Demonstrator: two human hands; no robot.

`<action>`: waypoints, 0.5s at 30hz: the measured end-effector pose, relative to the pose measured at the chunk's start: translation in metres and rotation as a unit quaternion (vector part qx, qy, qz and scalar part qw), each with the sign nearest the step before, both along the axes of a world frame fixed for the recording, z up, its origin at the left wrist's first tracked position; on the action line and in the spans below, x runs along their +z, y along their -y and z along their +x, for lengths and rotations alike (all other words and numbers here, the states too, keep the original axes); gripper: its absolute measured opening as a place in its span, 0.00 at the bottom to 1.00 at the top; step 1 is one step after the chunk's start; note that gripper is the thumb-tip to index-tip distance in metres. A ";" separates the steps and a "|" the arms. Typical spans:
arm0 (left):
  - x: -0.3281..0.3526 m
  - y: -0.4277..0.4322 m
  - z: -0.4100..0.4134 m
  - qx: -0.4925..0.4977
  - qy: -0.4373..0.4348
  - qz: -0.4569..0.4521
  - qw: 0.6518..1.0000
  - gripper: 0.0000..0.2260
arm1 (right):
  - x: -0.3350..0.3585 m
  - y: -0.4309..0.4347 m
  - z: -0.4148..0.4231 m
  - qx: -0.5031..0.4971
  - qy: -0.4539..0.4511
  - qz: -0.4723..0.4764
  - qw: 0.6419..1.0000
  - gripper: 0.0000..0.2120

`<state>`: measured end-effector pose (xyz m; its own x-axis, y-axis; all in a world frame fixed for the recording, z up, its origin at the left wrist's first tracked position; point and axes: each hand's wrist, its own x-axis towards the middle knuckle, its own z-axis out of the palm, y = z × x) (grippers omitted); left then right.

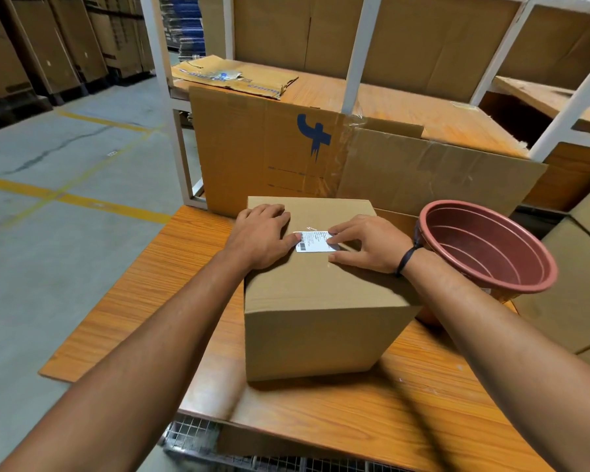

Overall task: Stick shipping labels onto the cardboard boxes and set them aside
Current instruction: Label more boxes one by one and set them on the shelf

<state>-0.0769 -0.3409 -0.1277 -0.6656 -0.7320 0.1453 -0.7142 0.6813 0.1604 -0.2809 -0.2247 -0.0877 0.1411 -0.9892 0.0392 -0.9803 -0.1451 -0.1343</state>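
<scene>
Both hands are pressing the shipping label (315,241) flat on the cardboard box (321,301) sitting mid-surface (184,267) — left hand (261,238) and right hand (365,243) fingers straight, flat — box is looking stiff, probably light, best gripped by opposite side walls.

cardboard box (321,301): one, closed, standing on the surface (184,267)
shipping label (315,241): one, white, on the box top
hands: two, the left hand (261,236) and the right hand (368,243)
wristband (406,258): one, dark, on the right wrist
plastic tub (474,243): one, reddish, right of the box
flattened cartons: three; blue-marked carton (263,148) and plain carton (433,175) upright at the far edge, shelf carton (232,76) lying on the far shelf
</scene>
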 end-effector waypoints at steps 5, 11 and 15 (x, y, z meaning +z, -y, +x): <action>0.000 0.003 0.004 -0.005 -0.086 0.053 0.995 0.21 | 0.005 0.006 0.006 -0.034 0.031 0.009 0.999 0.18; 0.000 0.001 0.004 -0.004 -0.076 0.043 0.996 0.20 | 0.007 0.038 0.025 -0.158 0.031 0.022 0.987 0.08; 0.000 0.000 0.005 0.001 -0.069 0.041 0.997 0.20 | 0.018 0.049 0.027 -0.195 0.076 0.074 0.975 0.06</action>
<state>-0.0714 -0.3414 -0.1274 -0.6424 -0.7462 0.1748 -0.6828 0.6608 0.3115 -0.2535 -0.2734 -0.0694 -0.2431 -0.9630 -0.1166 -0.9245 0.2664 -0.2727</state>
